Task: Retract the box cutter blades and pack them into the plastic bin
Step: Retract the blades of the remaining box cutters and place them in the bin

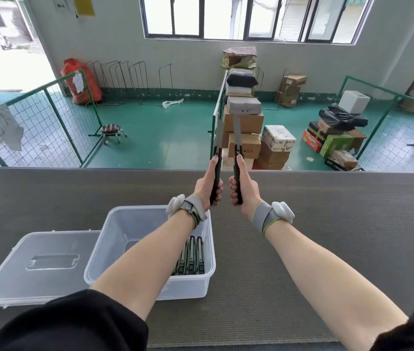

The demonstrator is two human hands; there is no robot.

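Observation:
My left hand (207, 184) grips a black box cutter (218, 158) upright, its grey blade fully out and pointing away from me. My right hand (242, 188) holds a second box cutter (238, 158) the same way, blade extended, thumb up on the slider. Both cutters stand side by side above the far part of the grey mat. The clear plastic bin (209, 249) sits under my left forearm, with several packed cutters (192, 257) lined up along its right side.
The bin's clear lid (36, 267) lies flat to the left of the bin. The grey mat (302, 236) covers the table up to its far edge. Beyond it lies a green floor with stacked cartons (245, 122) and wire fencing.

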